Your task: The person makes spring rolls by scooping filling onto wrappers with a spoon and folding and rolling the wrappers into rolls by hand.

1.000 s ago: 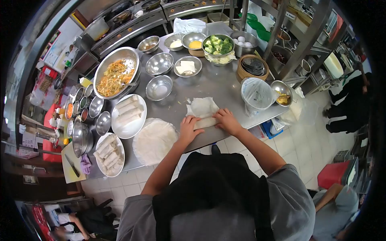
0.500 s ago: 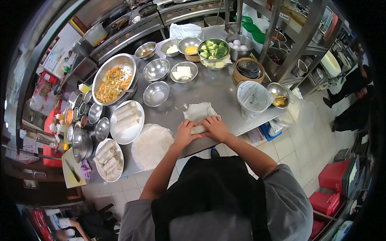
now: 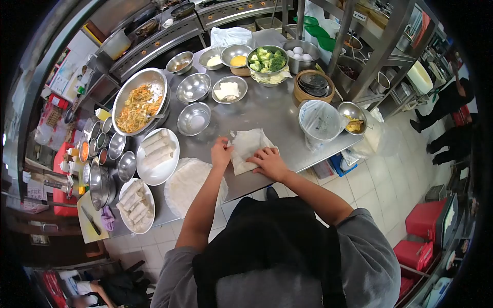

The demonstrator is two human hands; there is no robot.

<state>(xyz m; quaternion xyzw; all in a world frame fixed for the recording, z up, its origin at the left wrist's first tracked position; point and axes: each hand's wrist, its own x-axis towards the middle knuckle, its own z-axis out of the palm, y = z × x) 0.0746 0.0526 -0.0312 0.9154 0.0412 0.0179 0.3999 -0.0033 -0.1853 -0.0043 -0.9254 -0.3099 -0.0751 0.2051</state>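
A thin pale pastry wrapper [image 3: 250,140] lies on the steel table in front of me, its near part folded over. My right hand [image 3: 270,163] rests on its right side with fingers spread and bent. At the left edge, my left hand [image 3: 221,154] has its fingers curled together at the wrapper's border. Whatever is inside the fold is hidden. A stack of round wrappers [image 3: 192,187] is beside my left forearm. Further left, finished rolls lie on a white plate [image 3: 172,172] and on an oval white plate [image 3: 150,222].
A large steel bowl of shredded vegetable filling [image 3: 163,82] stands back left. Steel bowls, a broccoli bowl [image 3: 267,60] and a bamboo steamer [image 3: 304,96] line the back. A plastic-lined tub [image 3: 318,123] is at right. A knife [image 3: 91,220] lies on a board.
My left hand has moved left, away from the right hand, to the wrapper's left edge. The right hand has shifted slightly right and spread out, exposing more of the wrapper.
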